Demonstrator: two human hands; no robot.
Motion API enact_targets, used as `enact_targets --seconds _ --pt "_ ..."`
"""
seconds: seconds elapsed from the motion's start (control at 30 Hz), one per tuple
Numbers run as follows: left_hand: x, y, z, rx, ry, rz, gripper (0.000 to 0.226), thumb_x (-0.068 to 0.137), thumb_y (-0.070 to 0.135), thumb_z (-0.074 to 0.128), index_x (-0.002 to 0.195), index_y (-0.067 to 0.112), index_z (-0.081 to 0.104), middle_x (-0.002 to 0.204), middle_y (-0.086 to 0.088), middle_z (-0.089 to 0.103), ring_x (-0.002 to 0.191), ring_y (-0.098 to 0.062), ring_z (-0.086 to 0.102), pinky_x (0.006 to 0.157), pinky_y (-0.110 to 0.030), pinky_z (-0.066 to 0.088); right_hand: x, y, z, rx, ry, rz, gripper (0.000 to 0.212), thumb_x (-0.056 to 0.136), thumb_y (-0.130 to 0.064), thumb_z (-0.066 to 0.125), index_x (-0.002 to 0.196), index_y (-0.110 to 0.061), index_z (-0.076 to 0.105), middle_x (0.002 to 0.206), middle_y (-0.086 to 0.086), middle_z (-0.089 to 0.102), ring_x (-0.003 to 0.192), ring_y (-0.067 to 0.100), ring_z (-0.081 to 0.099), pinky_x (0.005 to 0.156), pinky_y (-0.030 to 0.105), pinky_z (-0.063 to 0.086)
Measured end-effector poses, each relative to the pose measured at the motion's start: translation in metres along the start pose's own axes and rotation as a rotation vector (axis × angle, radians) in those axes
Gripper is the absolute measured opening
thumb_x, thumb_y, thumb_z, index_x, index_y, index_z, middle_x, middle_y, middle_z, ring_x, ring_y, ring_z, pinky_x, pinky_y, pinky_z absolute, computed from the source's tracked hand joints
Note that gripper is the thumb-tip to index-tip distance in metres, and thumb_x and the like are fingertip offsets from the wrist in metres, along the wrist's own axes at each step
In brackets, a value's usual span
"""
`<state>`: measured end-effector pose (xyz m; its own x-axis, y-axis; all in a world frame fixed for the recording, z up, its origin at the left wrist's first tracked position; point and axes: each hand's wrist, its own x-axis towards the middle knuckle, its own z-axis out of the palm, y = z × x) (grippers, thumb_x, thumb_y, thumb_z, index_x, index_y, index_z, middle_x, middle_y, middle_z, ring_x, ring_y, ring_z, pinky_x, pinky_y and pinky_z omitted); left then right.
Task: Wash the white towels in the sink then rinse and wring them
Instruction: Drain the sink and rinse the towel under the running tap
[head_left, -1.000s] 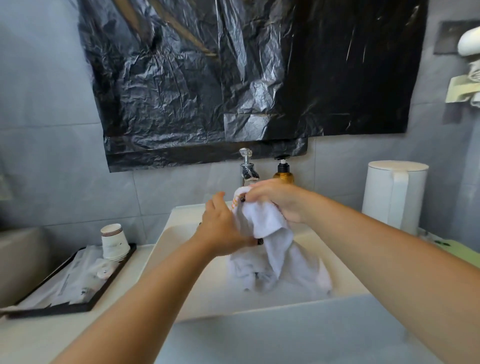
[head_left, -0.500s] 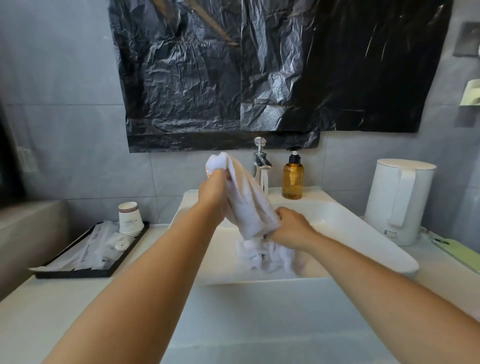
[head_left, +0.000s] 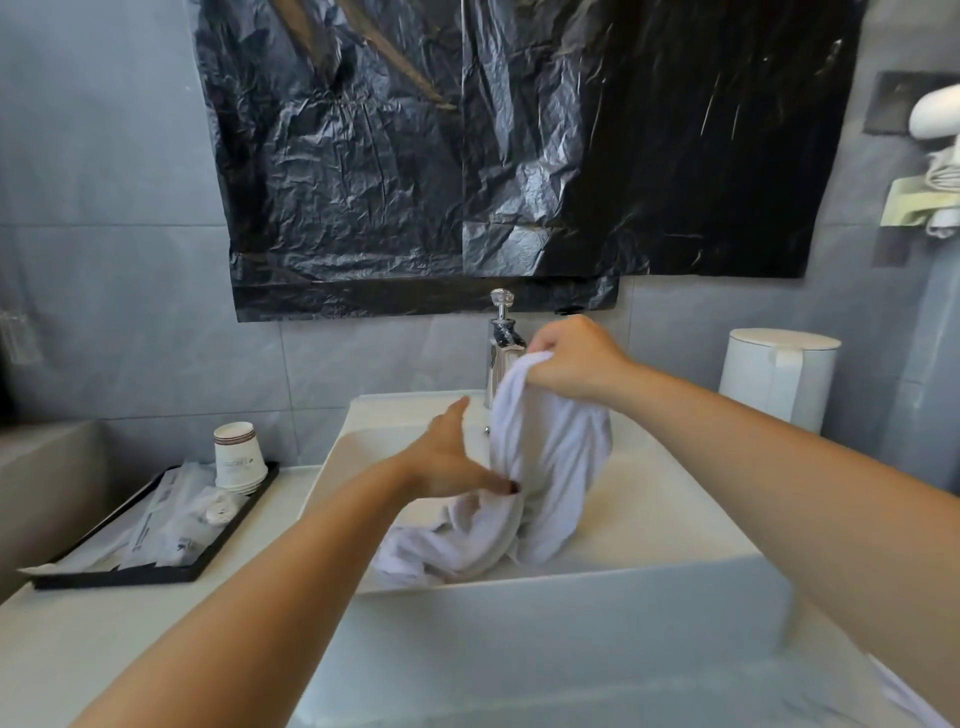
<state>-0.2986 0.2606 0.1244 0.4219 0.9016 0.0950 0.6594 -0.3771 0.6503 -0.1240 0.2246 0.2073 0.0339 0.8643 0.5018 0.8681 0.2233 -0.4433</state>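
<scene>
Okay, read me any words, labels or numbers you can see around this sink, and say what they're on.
None can be read.
Paper cup: a small dark print and a brown band, too blurred to read.
Plastic packets in the black tray: dark lines of print, too small to read.
Kettle: no text visible.

Right hand covering the top end of the white towel; fingertips tucked out of sight behind the cloth. Left hand hiding part of the towel's middle; fingers beyond the thumb going unseen into the folds. Towel masking the lower faucet and spout; running water not determinable. Sink front wall blurring, basin floor screened. Cup print too small to read. Wall fixture getting cut off at right edge.
</scene>
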Motion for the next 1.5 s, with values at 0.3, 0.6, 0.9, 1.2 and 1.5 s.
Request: enact_targets --seconds 0.3,0.6,0.9,1.2,1.5 --pt "0.001 0.0 -0.03 -0.402 0.221 0.126 0.04 0.069 0.024 0.052 0.093 -0.004 0.068 0.084 -0.007 0.061 0.076 -0.017 0.052 0.066 -0.027 0.042 -0.031 0.025 0.052 0.057 0.014 0.079 0.033 0.072 -0.027 0.075 0.101 -0.021 0.061 0.103 -0.002 0.051 0.093 0.018 0.052 0.076 0.031 0.045" --pt "0.003 0.014 -0.055 -0.505 0.467 0.035 0.018 0.091 0.01 0.052 0.089 0.0 0.066 0.088 -0.011 0.067 0.079 -0.026 0.058 0.072 -0.035 0.045 -0.034 0.056 0.07 0.535 -0.283 0.19 0.014 0.091 -0.019 0.065 0.097 -0.006 0.068 0.087 0.001 0.065 0.083 0.014 0.058 0.066 0.024 0.04" --pt "-0.007 -0.033 -0.037 0.276 0.228 -0.011 0.044 0.078 0.055 0.076 0.066 0.018 0.054 0.066 0.002 0.055 0.064 -0.018 0.05 0.056 -0.031 0.034 0.023 0.063 -0.036 0.122 0.051 0.162 0.017 0.09 -0.007 0.048 0.073 -0.007 0.052 0.071 0.006 0.046 0.073 0.02 0.038 0.059 0.032 0.026" --pt "-0.016 -0.033 -0.08 0.085 0.041 0.055 0.048 0.071 0.054 0.07 0.092 0.012 0.075 0.096 -0.012 0.074 0.082 -0.017 0.063 0.081 -0.038 0.052 -0.011 0.104 -0.07 -0.012 0.069 0.119 0.019 0.077 -0.033 0.081 0.071 -0.022 0.066 0.082 0.005 0.068 0.078 0.023 0.059 0.063 0.029 0.041" --pt "0.017 -0.032 -0.039 0.307 0.437 -0.136 0.049 0.078 0.038 0.078 0.108 0.016 0.047 0.108 -0.008 0.057 0.101 -0.03 0.056 0.081 -0.039 0.048 0.001 0.113 -0.002 -0.104 0.107 0.256 0.021 0.084 -0.016 0.069 0.104 -0.011 0.064 0.104 0.01 0.064 0.098 0.032 0.06 0.074 0.034 0.047"
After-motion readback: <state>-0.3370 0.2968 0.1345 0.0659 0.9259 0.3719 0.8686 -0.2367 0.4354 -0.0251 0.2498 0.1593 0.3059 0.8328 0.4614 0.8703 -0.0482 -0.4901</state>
